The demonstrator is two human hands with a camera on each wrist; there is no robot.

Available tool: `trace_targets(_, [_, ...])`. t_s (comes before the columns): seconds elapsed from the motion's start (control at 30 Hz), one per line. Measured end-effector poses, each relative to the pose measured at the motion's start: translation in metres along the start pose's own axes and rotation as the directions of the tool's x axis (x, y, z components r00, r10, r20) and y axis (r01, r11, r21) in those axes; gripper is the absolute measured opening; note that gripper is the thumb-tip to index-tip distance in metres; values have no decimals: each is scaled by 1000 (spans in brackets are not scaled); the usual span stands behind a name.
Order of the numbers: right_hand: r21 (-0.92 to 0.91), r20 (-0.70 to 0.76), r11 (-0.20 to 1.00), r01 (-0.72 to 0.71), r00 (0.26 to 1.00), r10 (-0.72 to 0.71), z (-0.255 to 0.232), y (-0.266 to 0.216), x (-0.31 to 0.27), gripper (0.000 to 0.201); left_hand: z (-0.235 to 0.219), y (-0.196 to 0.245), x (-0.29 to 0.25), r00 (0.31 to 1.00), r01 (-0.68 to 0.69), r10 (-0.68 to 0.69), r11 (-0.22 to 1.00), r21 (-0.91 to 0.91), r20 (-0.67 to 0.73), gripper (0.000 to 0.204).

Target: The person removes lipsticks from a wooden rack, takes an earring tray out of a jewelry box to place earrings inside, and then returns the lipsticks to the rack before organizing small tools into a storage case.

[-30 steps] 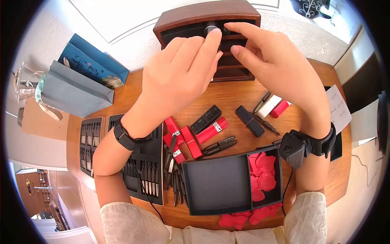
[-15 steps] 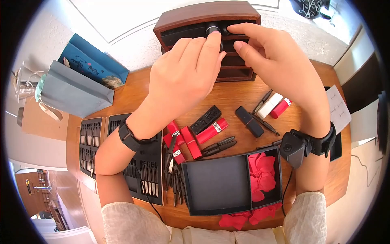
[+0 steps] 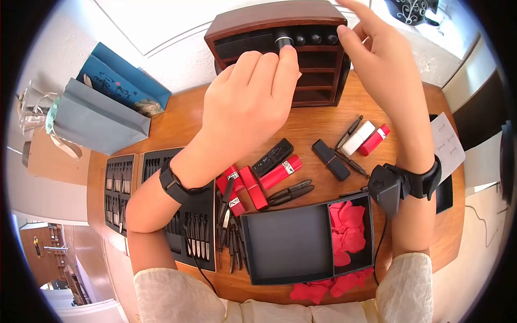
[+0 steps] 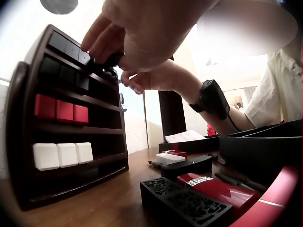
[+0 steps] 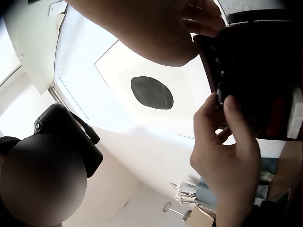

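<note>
My left hand (image 3: 250,99) pinches a black lipstick tube (image 3: 284,40) with a silver band, at the top compartment of a dark wooden rack (image 3: 277,17). The tube's end points out of the rack toward me. To its right, several round black ends (image 3: 316,39) line the same compartment. My right hand (image 3: 385,51) is at the rack's upper right corner, thumb tip by the side edge, fingers loosely bent and holding nothing. In the left wrist view, red boxes (image 4: 65,110) and white boxes (image 4: 57,156) fill the left part of the lower shelves.
A black divided box (image 3: 291,245) with red petals (image 3: 347,229) lies nearest me. Red cases (image 3: 253,187), a black openwork case (image 3: 273,157) and black pens (image 3: 291,192) are scattered behind it. Trays (image 3: 200,215) stand left, below paper bags (image 3: 105,110).
My right hand has moved from the round ends to the rack's right corner, uncovering them. The left hand has shifted slightly down and right, still pinching the tube.
</note>
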State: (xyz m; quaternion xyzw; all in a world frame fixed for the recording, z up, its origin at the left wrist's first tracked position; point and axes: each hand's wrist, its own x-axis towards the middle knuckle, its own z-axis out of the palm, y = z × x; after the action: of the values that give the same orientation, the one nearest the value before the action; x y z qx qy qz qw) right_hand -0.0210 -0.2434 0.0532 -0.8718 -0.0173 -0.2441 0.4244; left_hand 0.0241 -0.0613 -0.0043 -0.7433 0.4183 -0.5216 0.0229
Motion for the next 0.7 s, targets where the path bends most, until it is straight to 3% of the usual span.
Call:
trace_targets(0.07, [-239, -137, 939, 246, 949, -283, 15, 16, -2, 35, 1, 2, 2, 999, 11, -12, 1000, -24, -35, 34])
trace_targets(0.23, [-252, -93, 954, 163, 977, -192, 9, -2, -6, 34, -5, 5, 11, 996, 85, -85, 996, -14, -13, 31])
trace_targets(0.5, [-289, -54, 949, 130, 987, -152, 5, 1, -2, 37, -1, 5, 6, 998, 61, -61, 998, -10, -25, 30])
trace_targets(0.57, [-155, 79, 988, 15, 997, -2, -4, 1, 5, 37, -4, 4, 4, 998, 57, -58, 998, -29, -28, 30])
trace_targets(0.7, [-261, -23, 960, 107, 993, -117, 5, -3, -6, 37, -23, 9, 6, 1000, -5, 6, 1000, 14, -27, 31])
